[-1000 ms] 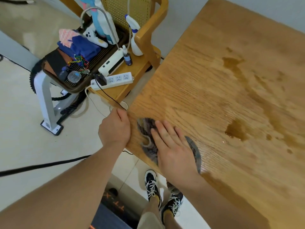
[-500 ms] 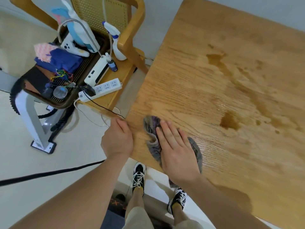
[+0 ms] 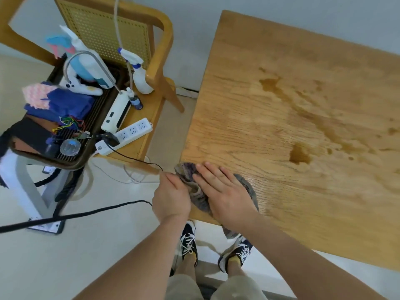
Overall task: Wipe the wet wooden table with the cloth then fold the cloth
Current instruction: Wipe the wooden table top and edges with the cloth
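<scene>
The right hand [image 3: 225, 195] lies flat on the cloth [image 3: 187, 169], its fingers [image 3: 214, 176] straight and spread, pressing it to the table [image 3: 281, 61]. The cloth is bunched under the palm and shows past the fingertips. Just left of them, the left hand [image 3: 171, 197] curls against the cloth's edge; whether it pinches it I cannot tell. The wet lies ahead and right of the right fingertips: a dark puddle [image 3: 299, 155], then a long streak [image 3: 324, 126] running diagonally away. The right hand is nearer.
</scene>
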Motion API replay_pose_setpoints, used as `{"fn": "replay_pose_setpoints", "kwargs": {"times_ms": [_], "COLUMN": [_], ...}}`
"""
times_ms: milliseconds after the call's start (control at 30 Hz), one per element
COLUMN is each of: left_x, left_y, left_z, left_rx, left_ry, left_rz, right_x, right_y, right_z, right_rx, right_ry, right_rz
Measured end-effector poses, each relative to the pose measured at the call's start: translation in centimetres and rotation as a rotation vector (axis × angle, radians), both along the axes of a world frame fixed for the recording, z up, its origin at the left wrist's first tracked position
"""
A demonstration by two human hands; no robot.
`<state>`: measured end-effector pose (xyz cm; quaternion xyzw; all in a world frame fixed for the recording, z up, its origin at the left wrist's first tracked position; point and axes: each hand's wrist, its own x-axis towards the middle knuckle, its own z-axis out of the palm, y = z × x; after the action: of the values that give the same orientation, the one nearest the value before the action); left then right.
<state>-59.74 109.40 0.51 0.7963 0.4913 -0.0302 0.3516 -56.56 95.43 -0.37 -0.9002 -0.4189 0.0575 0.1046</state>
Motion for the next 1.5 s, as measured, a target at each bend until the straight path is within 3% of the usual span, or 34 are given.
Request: {"fn": "replay_pose_setpoints", "kwargs": {"times_ms": [233,433,533,667,733,867,1000,1133,1233,1400,1500], "left_x": [-0.2,-0.2,0.2,0.3,0.4,4.2,8.2,8.1,8.3,8.2,7.9], "left_y": [-0.1,-0.2,-0.2,0.7,1.1,-0.3,-3.9,-4.6,-4.6,-4.7,-4.7], "left_z": [-0.4,-0.2,-0.2,0.2,0.4,1.8,1.7,0.3,0.3,0.1,0.2], "left_rx": [0.044,0.113,0.186,0.340,0.418,0.411,0.452,0.516,0.504,0.514,0.515], "left_ry": [0.014,0.008,-0.018,-0.041,-0.047,0.011,0.078,0.118,0.097,0.082,0.072], "left_rz": [-0.047,-0.072,-0.174,-0.466,-0.590,-0.610,-0.790,-0.739,-0.708,-0.683,-0.676], "right_x": [4.8,-0.4,4.4,8.4,5.0,-1.6,-0.6,0.2,2.7,3.9,3.1], "right_y": [3.3,-2.3,-2.1,0.8,0.0,-5.5,-11.6,-15.5,-13.5,-8.0,-12.2], "right_z": [0.3,0.3,0.4,0.5,0.5,0.5,0.7,1.2,1.3,1.0,0.9], "right_rx": [0.023,-0.069,-0.086,-0.082,-0.097,-0.128,-0.127,-0.161,-0.154,-0.137,-0.161], "right_ry": [-0.005,0.007,-0.002,0.031,0.003,0.007,-0.039,-0.064,-0.011,-0.006,-0.023], "right_rz": [-0.473,-0.133,-0.307,-0.527,-0.444,-0.215,-0.482,-0.752,-0.853,-0.620,-0.390]}}
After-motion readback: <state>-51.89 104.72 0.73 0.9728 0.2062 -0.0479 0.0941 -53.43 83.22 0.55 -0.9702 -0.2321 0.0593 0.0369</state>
